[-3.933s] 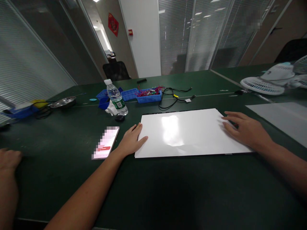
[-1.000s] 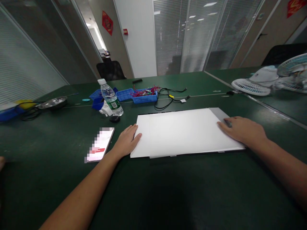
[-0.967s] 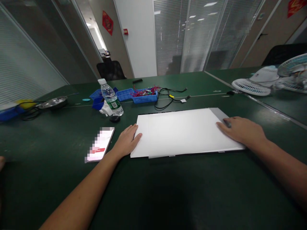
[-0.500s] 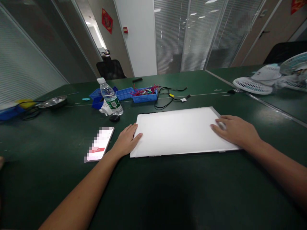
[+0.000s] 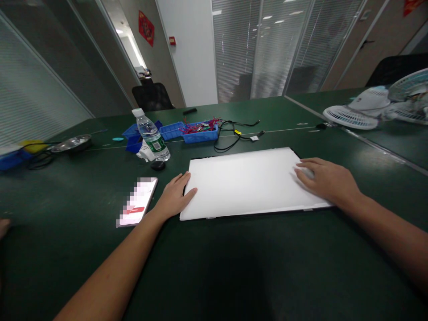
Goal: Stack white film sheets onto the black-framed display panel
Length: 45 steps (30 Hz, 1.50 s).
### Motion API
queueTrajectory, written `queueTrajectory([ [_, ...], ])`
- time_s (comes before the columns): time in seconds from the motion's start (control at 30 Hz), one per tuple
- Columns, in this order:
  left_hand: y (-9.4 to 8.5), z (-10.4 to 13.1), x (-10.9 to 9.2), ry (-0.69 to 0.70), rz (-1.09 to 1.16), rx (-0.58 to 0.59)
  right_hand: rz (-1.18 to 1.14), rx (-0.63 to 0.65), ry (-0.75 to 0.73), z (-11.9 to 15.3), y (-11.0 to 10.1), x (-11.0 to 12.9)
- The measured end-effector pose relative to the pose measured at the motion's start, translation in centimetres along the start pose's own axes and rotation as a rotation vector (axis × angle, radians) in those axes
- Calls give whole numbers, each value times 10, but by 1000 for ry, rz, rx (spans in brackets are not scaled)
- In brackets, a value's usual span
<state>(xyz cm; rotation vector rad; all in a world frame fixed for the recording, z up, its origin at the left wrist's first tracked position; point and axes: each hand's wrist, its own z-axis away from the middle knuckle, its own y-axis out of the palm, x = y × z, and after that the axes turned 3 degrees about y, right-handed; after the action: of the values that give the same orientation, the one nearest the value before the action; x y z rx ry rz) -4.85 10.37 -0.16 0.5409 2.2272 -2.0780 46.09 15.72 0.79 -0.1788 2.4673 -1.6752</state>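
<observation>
A white rectangular sheet (image 5: 240, 185) lies flat on a dark-edged panel of nearly the same size, whose rim (image 5: 294, 153) shows at the far right corner. At the sheet's left edge rests my left hand (image 5: 175, 195), open, its fingers stretched along the side and the thumb on top. My right hand (image 5: 329, 180) is open at the right edge, with fingers and thumb apart and touching the border. What lies under the right palm is hidden.
The green table (image 5: 214, 267) carries a phone (image 5: 138, 203), a black mouse (image 5: 158, 165) and a water bottle (image 5: 152, 136) at left. Behind are a blue tray (image 5: 200, 137) of red wires and a black cable (image 5: 230, 136). White fan parts (image 5: 354, 116) lie far right. Another person's hand (image 5: 4, 227) shows at left.
The sheet's far right corner has slid slightly left, baring the dark rim there. My right hand stays at that edge, and my left hand has hardly moved. The view has shifted a little.
</observation>
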Motion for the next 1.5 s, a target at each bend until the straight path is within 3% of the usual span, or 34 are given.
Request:
queueTrajectory([
  [0.3,2,-2,5,-20,28,16,9,-24,70,1,-8,3],
  [0.77,4,-1,4,-4,-11,23,-36,44,136,-2,-7,-2],
  [1.0,2,0,2,30,-40,25,-113,91,283,-9,5,-25],
  [1.2,5,1,1,48,-92,38,-432,194,345,-18,23,-41],
  [1.3,6,1,-1,48,-124,43,-643,185,462,-22,27,-45],
  [1.5,4,1,-4,44,-142,85,-1155,192,661,-19,10,-39],
])
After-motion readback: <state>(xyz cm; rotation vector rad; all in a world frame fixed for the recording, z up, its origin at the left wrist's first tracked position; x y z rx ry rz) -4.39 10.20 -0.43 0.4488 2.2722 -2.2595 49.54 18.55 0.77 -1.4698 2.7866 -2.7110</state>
